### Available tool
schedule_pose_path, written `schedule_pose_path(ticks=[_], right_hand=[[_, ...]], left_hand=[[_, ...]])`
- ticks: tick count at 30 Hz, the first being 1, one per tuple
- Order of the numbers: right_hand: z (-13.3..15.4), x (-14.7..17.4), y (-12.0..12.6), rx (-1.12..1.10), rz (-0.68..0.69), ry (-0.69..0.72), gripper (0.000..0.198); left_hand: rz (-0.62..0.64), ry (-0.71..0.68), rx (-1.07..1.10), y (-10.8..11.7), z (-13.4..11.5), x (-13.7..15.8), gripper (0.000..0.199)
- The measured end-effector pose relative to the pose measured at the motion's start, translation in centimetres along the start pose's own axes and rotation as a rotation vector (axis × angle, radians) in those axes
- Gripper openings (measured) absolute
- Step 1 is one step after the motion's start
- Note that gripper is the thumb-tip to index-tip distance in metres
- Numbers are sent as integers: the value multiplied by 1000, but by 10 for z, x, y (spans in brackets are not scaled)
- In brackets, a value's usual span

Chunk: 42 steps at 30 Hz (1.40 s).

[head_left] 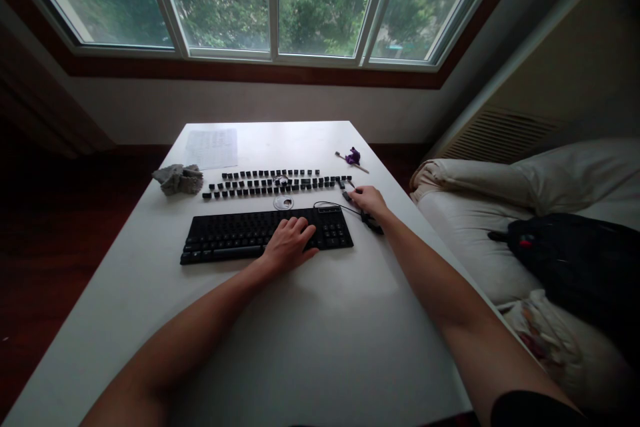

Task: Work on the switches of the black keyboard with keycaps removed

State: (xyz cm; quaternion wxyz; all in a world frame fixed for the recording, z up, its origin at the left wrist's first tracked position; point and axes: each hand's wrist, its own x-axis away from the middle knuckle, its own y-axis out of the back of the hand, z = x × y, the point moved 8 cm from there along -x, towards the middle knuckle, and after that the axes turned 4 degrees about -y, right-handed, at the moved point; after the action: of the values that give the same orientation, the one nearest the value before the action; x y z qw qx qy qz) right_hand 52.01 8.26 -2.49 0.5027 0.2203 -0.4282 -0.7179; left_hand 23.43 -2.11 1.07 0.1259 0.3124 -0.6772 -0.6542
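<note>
A black keyboard (225, 237) lies on the white table, with many of its keys in place. My left hand (291, 238) rests on its right part, fingers stretched out and holding nothing. Past the keyboard's right end, my right hand (369, 200) has its fingertips pinched together. A thin stick-like thing shows at those fingertips, too small to name. Close by are a small dark piece and a black cable (336, 204). Several rows of loose black keycaps (250, 183) stand beyond the keyboard, the right end of the rows close to my right fingers.
A small round clear dish (284, 203) sits between keyboard and keycaps. A crumpled grey cloth (179, 179) and a sheet of paper (212, 148) lie at the left. At the far right are a purple object (353, 156) and a thin brush (341, 156). A sofa (450, 213) stands right of the table.
</note>
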Motion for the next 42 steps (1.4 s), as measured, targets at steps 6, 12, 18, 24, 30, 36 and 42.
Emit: schedule_pose_path(ticks=[6,12,18,24,30,36,42], right_hand=[[2,-5,-3,165,-83,32,36],[-3,-7,-4,107,-63,5,39],[-2,-4,0,72,-77,12,35],[10,13,14,-15,-211,92,35],[45,44,29,-224,-316,332,47],[75,57,32,-372,-207,395,57],[105,67,12,-450,22,445,55]], left_hand=[[3,-14,-2,0,0,-1,45],[5,-10,-2,0,1,-3,44],[8,-15,-4,0,2,-5,44],[16,-16,4,-3,4,-5,43],[16,-18,-13,-4,5,-7,44],[33,-94,69,13,16,11,55],[-62,58,59,53,96,74,57]])
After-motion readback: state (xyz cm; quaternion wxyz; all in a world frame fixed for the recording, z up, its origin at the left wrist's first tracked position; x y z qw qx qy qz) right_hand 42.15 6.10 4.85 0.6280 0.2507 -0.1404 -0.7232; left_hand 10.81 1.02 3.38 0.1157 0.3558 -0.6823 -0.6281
